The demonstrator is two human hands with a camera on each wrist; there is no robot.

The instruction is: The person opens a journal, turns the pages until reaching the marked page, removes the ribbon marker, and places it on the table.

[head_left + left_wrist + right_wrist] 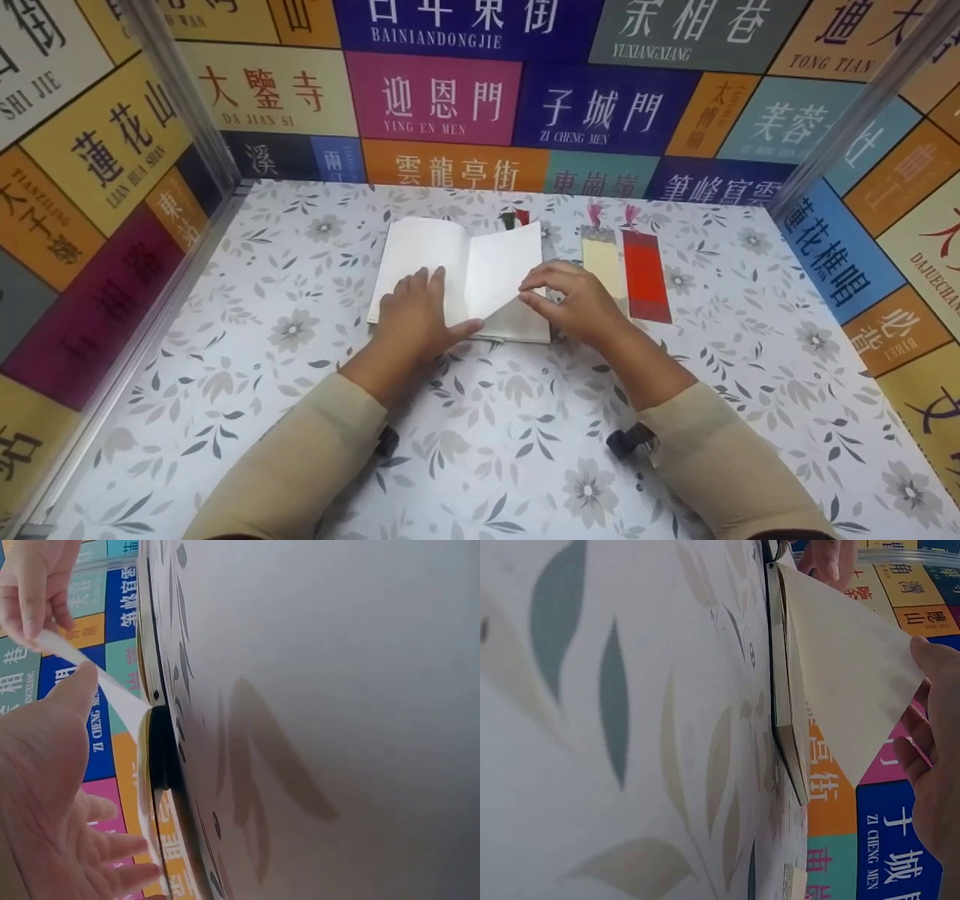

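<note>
toward ten o'clock from my right hand (pixel 576 298), which pinches its edge, slants the page (pixel 501 268); my left hand (pixel 416 309) rests loose

smooth paper page (pixel 501 264) (quite matt)

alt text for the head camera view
A right hand pinches a raised blank white page of an open book; the left hand lies over the facing page. Beside the book lie a pink-tasselled cream strip and a pink-tasselled red strip.

Red bkmk (pixel 646 277) just R of cream bkmk (pixel 604 253), both w/ pink tassels (pixel 631 217), on floral tabletop (pixel 495 457); multicol. wall panels (pixel 442 97) behind
</note>
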